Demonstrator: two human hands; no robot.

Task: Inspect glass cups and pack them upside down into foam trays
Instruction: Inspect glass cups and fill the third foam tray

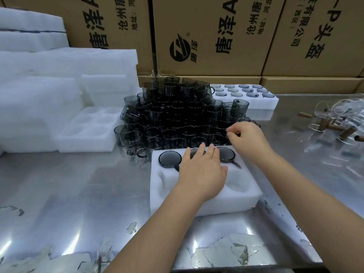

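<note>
Steel tabletop [78, 194] before stacked cartons [216, 36]. Foam tray [236, 194] lies nearest, its far row holding cups [170, 159] base-up, its near row vacant. Left grip [201, 170], fingers straight and apart, lies flat on the middle cup [194, 151], likely seating it level. Right grip [246, 140] curls over the cup pile [177, 115] behind the tray; whether it has clamped a rim cannot be told, since its fingertips are hidden
</note>
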